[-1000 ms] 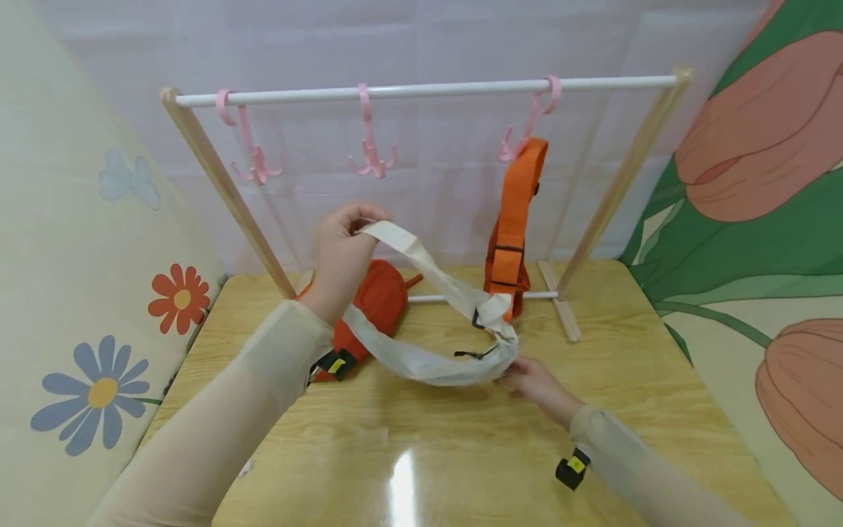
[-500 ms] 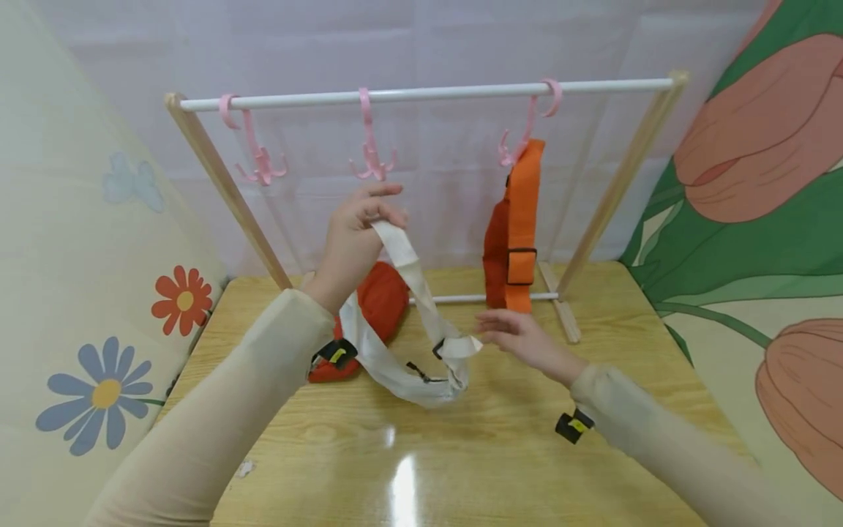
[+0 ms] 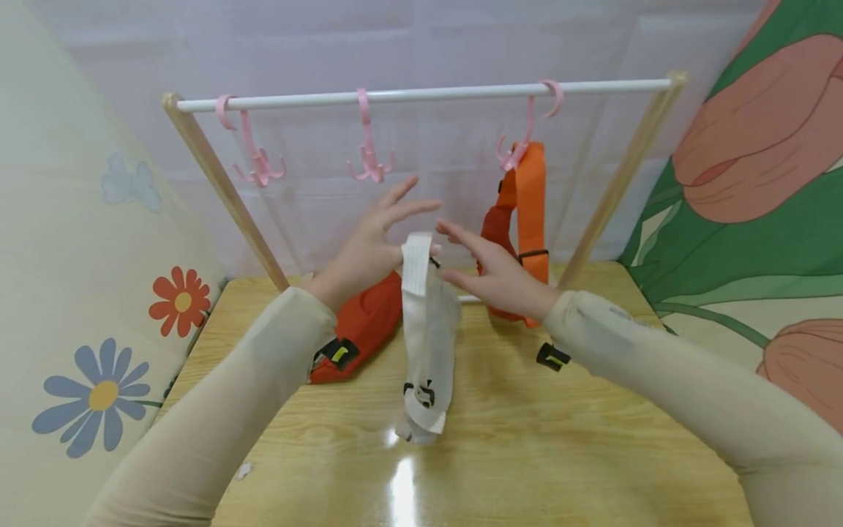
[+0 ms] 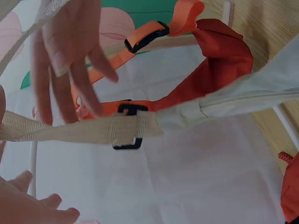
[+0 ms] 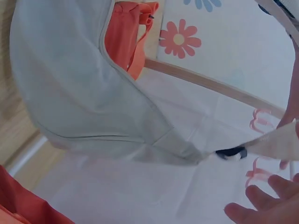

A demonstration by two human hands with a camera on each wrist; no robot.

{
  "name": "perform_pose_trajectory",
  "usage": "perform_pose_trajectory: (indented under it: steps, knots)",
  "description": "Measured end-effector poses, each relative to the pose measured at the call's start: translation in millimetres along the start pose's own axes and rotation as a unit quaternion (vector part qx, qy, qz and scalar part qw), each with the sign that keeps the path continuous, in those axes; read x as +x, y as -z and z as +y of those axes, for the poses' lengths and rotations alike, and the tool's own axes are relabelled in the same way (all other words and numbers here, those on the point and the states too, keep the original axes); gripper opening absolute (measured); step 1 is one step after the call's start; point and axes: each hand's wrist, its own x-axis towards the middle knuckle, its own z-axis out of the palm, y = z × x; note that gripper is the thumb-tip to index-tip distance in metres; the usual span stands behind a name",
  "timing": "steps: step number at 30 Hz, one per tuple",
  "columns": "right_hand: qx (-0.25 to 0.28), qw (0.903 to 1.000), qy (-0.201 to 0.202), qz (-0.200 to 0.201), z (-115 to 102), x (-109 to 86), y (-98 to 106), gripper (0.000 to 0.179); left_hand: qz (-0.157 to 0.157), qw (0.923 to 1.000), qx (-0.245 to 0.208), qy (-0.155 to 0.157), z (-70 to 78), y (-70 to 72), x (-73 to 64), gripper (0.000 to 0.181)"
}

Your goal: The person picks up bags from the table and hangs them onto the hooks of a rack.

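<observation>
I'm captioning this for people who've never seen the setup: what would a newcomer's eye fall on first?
Probably the off-white bag, hanging by its strap at the left hand, mid-picture in the head view. Next, the bright orange bag behind it to the right, hanging from a pink hook. Then the large pink flower printed on the right-hand backdrop.

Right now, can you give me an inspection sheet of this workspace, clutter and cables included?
Surface: wooden table, glare in front; red bag lying toward the rear.
Job's things: white bag hanging by its strap at the left hand.
Clutter: small pale patch, front left; nature unclear.
Hands: left, fingers spread; right hand open beside the strap, contact unclear.
Cables: nothing seen.
Surroundings: orange bag on pink hook; pale sheet behind; flowered panels either side.
</observation>
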Motion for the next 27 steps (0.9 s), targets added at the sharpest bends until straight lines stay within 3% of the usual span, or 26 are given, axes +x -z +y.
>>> perform_pose_trajectory:
  steps: [7, 19, 24, 27]
  knots:
    - [-0.011, 0.9961, 0.087, 0.012, -7, 16.9, -2, 0.060, -0.006, 0.9998, 0.004, 0.020, 3.8, -2.9, 2.2, 0.083]
    - [-0.007, 0.9864, 0.164, 0.016, -11, 30.0, -3, 0.032, -0.009, 0.9992, -0.025, 0.029, -1.2, -4.1, 0.5, 0.082]
    - [-0.054, 0.9809, 0.186, 0.019, -13, 31.3, -6, 0.031, -0.002, 0.9977, -0.045, 0.051, -1.4, -5.7, -0.2, 0.087]
    - [-0.104, 0.9777, 0.178, 0.041, -17, 31.6, -7, 0.025, -0.002, 0.9976, -0.046, 0.051, -1.2, -7.1, -1.1, 0.087]
